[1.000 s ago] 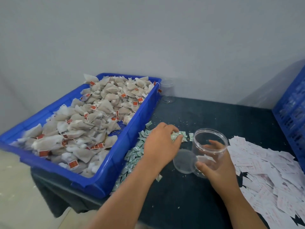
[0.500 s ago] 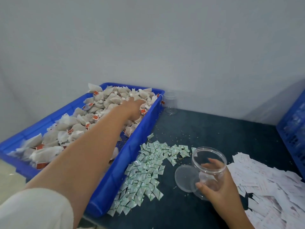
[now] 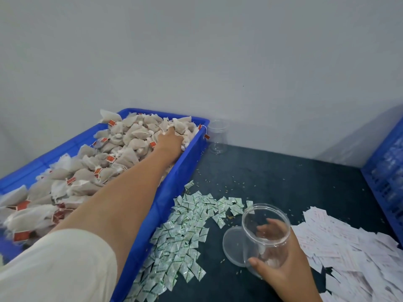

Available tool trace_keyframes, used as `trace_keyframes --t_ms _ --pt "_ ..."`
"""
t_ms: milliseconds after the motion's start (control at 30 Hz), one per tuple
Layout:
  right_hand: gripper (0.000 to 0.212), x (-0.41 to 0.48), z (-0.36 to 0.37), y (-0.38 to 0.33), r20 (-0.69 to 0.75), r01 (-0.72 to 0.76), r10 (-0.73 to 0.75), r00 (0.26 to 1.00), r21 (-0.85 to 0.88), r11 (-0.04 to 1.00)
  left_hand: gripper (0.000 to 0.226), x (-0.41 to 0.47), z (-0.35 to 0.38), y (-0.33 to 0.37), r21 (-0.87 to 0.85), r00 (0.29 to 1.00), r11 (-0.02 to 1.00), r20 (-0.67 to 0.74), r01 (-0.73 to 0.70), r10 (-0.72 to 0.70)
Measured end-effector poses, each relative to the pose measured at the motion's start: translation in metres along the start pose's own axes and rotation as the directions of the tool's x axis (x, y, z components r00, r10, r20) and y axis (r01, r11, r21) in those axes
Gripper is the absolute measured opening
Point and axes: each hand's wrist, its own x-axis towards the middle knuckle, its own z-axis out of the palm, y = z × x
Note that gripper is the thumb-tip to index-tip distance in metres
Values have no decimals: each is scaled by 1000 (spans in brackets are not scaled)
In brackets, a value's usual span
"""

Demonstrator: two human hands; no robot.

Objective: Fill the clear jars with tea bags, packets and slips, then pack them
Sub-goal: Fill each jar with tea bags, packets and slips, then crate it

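Tea bags (image 3: 122,158): light, soft, crushable; best pinched gently at the corners.
Left hand (image 3: 169,141) buried among them, grip unclear; right hand (image 3: 281,264) wrapped round slick clear jar (image 3: 265,227).

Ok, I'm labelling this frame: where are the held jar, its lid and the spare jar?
held jar (image 3: 267,234), head view, clear side wall.
lid (image 3: 232,245), head view, flat top.
spare jar (image 3: 218,137), head view, side wall.
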Motion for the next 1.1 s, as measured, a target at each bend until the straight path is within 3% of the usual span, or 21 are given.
trace_keyframes --t_ms 167,267,433,533,600,733,833,967,1100 --pt "87 -1 -2 -9 -10 -3 4 1000 9 1000 37 -33 -8 -22 -40 987 998 150 -45 51" --pt "85 -4 -2 -10 -9 -23 23 1000 28 999 32 -55 -2 -45 -116 949 992 315 53 -14" --pt "81 -9 -1 -19 -22 -52 53 998 42 998 47 -93 -8 -75 -189 859 969 510 160 -43" --pt "80 -10 0 -23 -29 -60 61 998 28 998 34 -109 -15 -80 -178 896 981 445 82 6" --pt "78 -10 1 -28 -43 -61 62 997 21 998 47 -118 -21 -81 -116 922 992 386 51 -2" --pt "75 -10 0 -30 -56 -80 82 995 36 996 73 -134 -30 -84 -99 947 987 308 128 -92" --pt "77 -10 0 -29 -44 -90 92 995 52 995 66 -144 -32 -90 -245 963 951 235 189 -131" --pt "76 -11 -1 -30 -43 -88 90 995 48 995 32 -151 -40 -94 -525 975 823 158 219 -158" --pt "77 -12 -1 -31 -42 -102 105 994 53 993 26 -154 -51 -84 -687 969 694 58 214 -242"
